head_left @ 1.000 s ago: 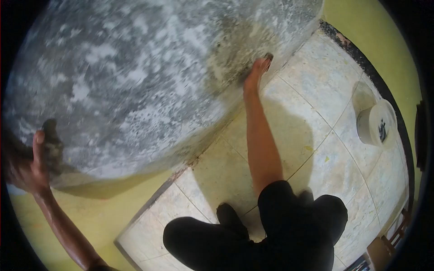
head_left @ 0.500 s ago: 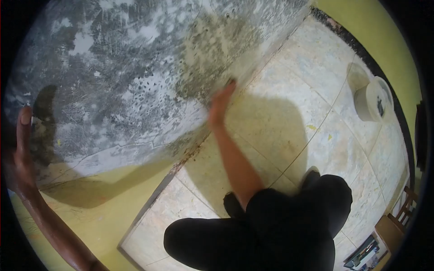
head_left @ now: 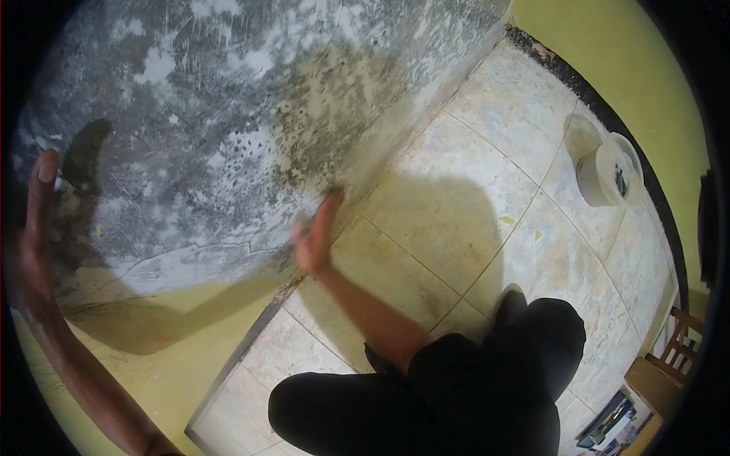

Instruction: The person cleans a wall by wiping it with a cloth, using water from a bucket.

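The wall (head_left: pixel 190 152) fills the upper left, its grey surface patchy with white and pitted marks, with a damp-looking yellowish-brown area near its foot. My left hand (head_left: pixel 34 220) rests at the far left against it, thumb stretched up, the other fingers mostly lost in the dark rim. Low on the wall, close to where it meets the floor, is my right hand (head_left: pixel 315 239), blurred and seemingly closed. Something small and dark shows at its tip, too smeared to name.
Pale tiles (head_left: pixel 525 220) cover the floor, with small yellow flakes on them. A white bucket (head_left: pixel 601 178) stands at the right by the dark skirting. My bent legs (head_left: pixel 487 372) in black take up the bottom middle. A wooden chair (head_left: pixel 677 342) is at the lower right.
My right hand has moved down and left along the foot of the wall. My left hand stays against the wall, while the view has shifted slightly.
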Action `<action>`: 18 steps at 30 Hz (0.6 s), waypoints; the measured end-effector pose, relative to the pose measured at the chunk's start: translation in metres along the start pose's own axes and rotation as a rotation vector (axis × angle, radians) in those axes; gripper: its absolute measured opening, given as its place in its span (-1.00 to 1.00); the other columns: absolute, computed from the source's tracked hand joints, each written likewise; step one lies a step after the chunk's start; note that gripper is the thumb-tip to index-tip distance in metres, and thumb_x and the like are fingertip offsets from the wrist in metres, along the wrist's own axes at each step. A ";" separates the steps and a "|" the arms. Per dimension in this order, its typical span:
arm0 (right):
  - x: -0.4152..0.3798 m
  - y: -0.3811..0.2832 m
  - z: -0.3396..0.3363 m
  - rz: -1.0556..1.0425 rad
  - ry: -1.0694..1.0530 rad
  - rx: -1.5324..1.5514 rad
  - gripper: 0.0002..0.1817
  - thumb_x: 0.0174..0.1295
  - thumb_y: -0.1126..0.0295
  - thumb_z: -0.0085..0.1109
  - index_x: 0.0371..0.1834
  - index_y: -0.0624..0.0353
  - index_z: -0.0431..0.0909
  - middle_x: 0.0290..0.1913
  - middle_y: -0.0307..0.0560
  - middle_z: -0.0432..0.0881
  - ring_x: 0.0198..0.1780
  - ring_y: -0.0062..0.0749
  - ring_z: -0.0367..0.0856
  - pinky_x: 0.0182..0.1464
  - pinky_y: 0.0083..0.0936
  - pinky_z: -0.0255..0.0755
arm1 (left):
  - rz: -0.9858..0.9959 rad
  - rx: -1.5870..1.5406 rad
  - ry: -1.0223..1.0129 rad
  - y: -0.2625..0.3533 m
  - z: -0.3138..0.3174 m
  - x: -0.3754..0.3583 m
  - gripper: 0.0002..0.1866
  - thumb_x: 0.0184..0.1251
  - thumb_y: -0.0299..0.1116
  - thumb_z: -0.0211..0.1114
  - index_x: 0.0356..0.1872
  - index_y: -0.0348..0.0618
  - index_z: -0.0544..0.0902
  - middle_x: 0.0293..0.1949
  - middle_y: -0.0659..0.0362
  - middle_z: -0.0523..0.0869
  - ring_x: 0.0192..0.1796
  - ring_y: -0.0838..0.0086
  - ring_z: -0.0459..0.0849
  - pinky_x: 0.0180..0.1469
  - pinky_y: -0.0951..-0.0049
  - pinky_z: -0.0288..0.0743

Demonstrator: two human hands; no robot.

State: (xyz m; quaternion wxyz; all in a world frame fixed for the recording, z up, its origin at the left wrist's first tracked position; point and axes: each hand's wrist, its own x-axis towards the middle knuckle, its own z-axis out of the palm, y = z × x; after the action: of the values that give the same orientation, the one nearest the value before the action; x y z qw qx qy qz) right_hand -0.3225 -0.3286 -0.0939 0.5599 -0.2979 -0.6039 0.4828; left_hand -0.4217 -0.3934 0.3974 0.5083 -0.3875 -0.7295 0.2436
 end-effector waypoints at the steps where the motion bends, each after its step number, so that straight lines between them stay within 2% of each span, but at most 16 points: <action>1: -0.008 -0.009 -0.002 0.002 0.002 0.000 0.07 0.32 -0.19 -0.07 0.52 0.31 -0.47 0.53 0.39 -0.49 0.55 0.26 -0.54 0.48 0.09 -0.58 | 0.004 0.001 -0.003 0.000 0.000 0.000 -0.16 0.13 0.35 0.26 0.15 -0.27 0.58 0.14 -0.03 0.63 0.15 0.21 0.61 0.14 0.28 0.43; 3: -0.013 -0.022 -0.005 0.087 -0.133 0.038 0.09 0.30 -0.17 -0.02 0.51 0.34 -0.48 0.52 0.43 -0.51 0.53 0.32 -0.57 0.45 0.19 -0.59 | 0.010 -0.001 -0.001 -0.001 0.001 -0.001 -0.16 0.13 0.35 0.26 0.14 -0.27 0.58 0.14 -0.03 0.63 0.15 0.22 0.61 0.14 0.28 0.43; 4: 0.006 -0.013 -0.009 -0.002 -0.089 0.016 0.11 0.29 -0.20 -0.03 0.50 0.36 -0.49 0.50 0.46 -0.54 0.53 0.28 -0.60 0.47 0.13 -0.58 | 0.014 -0.003 0.001 -0.001 0.001 -0.001 -0.17 0.13 0.34 0.26 0.14 -0.27 0.58 0.13 -0.03 0.63 0.15 0.22 0.61 0.14 0.28 0.43; 6: 0.047 -0.003 -0.010 0.176 0.059 0.180 0.14 0.28 -0.21 -0.01 0.50 0.35 -0.52 0.52 0.39 -0.58 0.54 0.20 -0.63 0.49 0.06 -0.57 | 0.020 -0.004 0.001 -0.001 0.001 -0.001 -0.17 0.13 0.34 0.26 0.14 -0.27 0.58 0.13 -0.03 0.63 0.14 0.22 0.61 0.14 0.29 0.43; 8: 0.084 0.016 -0.028 0.319 0.028 0.062 0.14 0.28 -0.24 -0.03 0.50 0.32 -0.55 0.53 0.32 -0.59 0.55 0.11 -0.64 0.50 -0.01 -0.57 | 0.020 -0.008 -0.003 -0.001 0.000 0.000 -0.17 0.13 0.34 0.26 0.14 -0.27 0.58 0.13 -0.03 0.63 0.14 0.22 0.61 0.14 0.29 0.43; 9: 0.083 0.025 -0.030 0.325 0.022 0.066 0.14 0.28 -0.24 -0.03 0.50 0.32 -0.55 0.53 0.32 -0.59 0.55 0.11 -0.64 0.50 -0.01 -0.57 | 0.024 -0.006 -0.008 0.000 -0.001 0.001 -0.17 0.13 0.34 0.26 0.14 -0.27 0.59 0.13 -0.03 0.63 0.14 0.22 0.61 0.14 0.29 0.43; 10: 0.080 0.030 -0.033 0.414 0.042 0.254 0.14 0.29 -0.26 -0.06 0.50 0.31 -0.56 0.53 0.30 -0.58 0.56 0.09 -0.63 0.51 -0.02 -0.57 | 0.024 -0.009 -0.016 0.002 -0.001 0.002 -0.17 0.13 0.34 0.26 0.14 -0.26 0.59 0.13 -0.03 0.63 0.14 0.22 0.61 0.14 0.29 0.43; 12: 0.066 0.018 -0.020 0.395 0.033 0.198 0.03 0.35 -0.14 -0.10 0.52 0.26 -0.53 0.55 0.28 -0.51 0.57 0.07 -0.56 0.52 -0.07 -0.54 | 0.009 -0.014 -0.010 0.002 -0.001 0.001 -0.18 0.14 0.34 0.26 0.13 -0.26 0.59 0.13 -0.03 0.63 0.14 0.22 0.61 0.14 0.29 0.43; 13: 0.029 -0.008 -0.005 0.318 0.009 -0.044 -0.08 0.41 -0.01 -0.12 0.53 0.21 -0.48 0.56 0.28 -0.44 0.58 0.07 -0.50 0.52 -0.11 -0.50 | 0.007 -0.016 -0.007 0.002 -0.001 0.000 -0.18 0.14 0.34 0.26 0.13 -0.26 0.59 0.13 -0.03 0.63 0.14 0.22 0.61 0.14 0.29 0.43; 15: -0.004 -0.038 -0.014 0.063 -0.103 0.058 -0.11 0.41 0.04 -0.12 0.55 0.13 -0.47 0.56 0.27 -0.45 0.58 0.10 -0.49 0.51 -0.04 -0.52 | 0.011 -0.016 -0.003 0.002 0.000 0.000 -0.18 0.14 0.34 0.26 0.13 -0.26 0.59 0.12 -0.02 0.64 0.14 0.22 0.61 0.14 0.29 0.43; 16: -0.001 -0.029 -0.017 0.063 -0.097 0.053 -0.11 0.41 0.04 -0.12 0.55 0.13 -0.47 0.56 0.27 -0.45 0.58 0.10 -0.49 0.51 -0.04 -0.52 | 0.011 -0.021 -0.003 0.002 0.001 0.000 -0.18 0.14 0.34 0.26 0.13 -0.26 0.59 0.12 -0.02 0.64 0.14 0.22 0.61 0.14 0.29 0.43; 18: 0.012 0.007 -0.025 -0.039 -0.172 -0.036 0.12 0.28 -0.34 -0.18 0.52 0.31 -0.46 0.53 0.36 -0.52 0.55 0.21 -0.59 0.46 0.15 -0.56 | 0.013 -0.025 0.004 0.002 0.002 0.001 -0.19 0.14 0.33 0.26 0.13 -0.26 0.60 0.12 -0.02 0.64 0.13 0.22 0.62 0.14 0.30 0.43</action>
State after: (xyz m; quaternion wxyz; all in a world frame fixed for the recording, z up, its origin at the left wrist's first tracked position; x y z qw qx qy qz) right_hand -0.3020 -0.3089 -0.0983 0.5098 -0.2534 -0.6642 0.4845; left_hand -0.4235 -0.3914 0.3953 0.5030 -0.3992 -0.7289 0.2371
